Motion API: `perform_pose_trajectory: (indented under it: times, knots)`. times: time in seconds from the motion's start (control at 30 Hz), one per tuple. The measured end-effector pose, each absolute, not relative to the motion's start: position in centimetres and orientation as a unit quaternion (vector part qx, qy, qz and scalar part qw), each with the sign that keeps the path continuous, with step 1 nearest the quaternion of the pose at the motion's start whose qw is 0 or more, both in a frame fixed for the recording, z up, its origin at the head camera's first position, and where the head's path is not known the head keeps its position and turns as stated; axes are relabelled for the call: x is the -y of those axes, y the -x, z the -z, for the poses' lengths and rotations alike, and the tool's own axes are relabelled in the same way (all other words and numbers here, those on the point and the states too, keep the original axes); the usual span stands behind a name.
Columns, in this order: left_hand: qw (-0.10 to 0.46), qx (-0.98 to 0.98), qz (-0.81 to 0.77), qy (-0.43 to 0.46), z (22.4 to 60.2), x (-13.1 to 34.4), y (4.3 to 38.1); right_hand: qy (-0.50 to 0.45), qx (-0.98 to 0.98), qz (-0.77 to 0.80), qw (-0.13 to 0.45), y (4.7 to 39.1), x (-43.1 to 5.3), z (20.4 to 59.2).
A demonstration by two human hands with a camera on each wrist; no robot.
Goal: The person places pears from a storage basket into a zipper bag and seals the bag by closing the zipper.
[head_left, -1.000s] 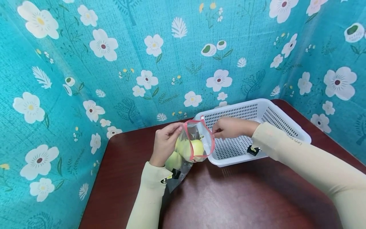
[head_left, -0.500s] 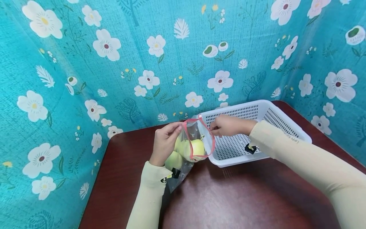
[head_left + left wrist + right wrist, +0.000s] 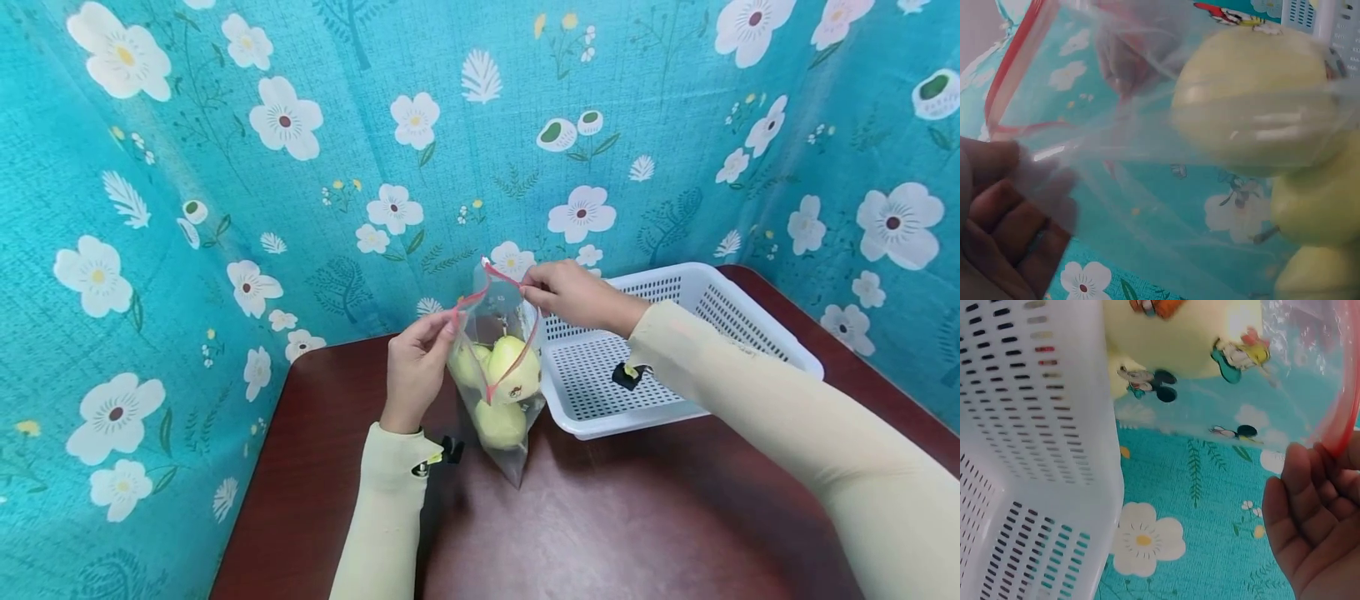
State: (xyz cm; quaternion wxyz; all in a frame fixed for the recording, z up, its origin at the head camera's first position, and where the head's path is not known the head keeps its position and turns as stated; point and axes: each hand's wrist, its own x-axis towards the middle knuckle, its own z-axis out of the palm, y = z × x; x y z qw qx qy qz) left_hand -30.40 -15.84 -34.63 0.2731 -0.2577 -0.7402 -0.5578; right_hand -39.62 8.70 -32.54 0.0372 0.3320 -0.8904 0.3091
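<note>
A clear plastic bag [image 3: 489, 321], its red-edged mouth spread apart, holds pale yellow fruit [image 3: 501, 425]. The person's left hand [image 3: 416, 368] pinches one side of the rim and the right hand [image 3: 573, 293] the other, mouth upward, over a dark red table [image 3: 637, 517]. Just right sits a white slotted basket [image 3: 637, 418]; flowered teal cloth [image 3: 450, 142] hangs behind.

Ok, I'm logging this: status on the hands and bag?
Left hand, right hand: pinching red rim. Clear bag: open, pale fruit inside. White basket alongside; nothing blocking.
</note>
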Motion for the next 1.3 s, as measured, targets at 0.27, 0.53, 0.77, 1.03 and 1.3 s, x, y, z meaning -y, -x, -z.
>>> perform_pose_trajectory:
  times: [0.27, 0.53, 0.77, 1.03, 1.3]
  knots:
    - [0.242, 0.760, 0.548, 0.251, 35.7, 16.1, 31.6, -0.311, 0.883, -0.347, 0.063, 39.6, -8.9, 32.2]
    - [0.234, 0.760, 0.550, 0.256, 36.4, 15.6, 32.2, -0.344, 0.884, -0.318, 0.002, 39.9, -9.2, 32.3]
    - [0.238, 0.781, 0.519, 0.254, 38.0, 14.9, 32.6, -0.354, 0.872, -0.337, -0.015, 39.6, -9.6, 33.1]
    - [0.279, 0.772, 0.520, 0.235, 38.2, 15.5, 32.7, -0.344, 0.874, -0.341, -0.035, 39.7, -10.9, 33.1]
    - [0.260, 0.759, 0.540, 0.253, 36.4, 15.3, 31.5, -0.294, 0.902, -0.315, -0.021, 40.1, -14.9, 33.3]
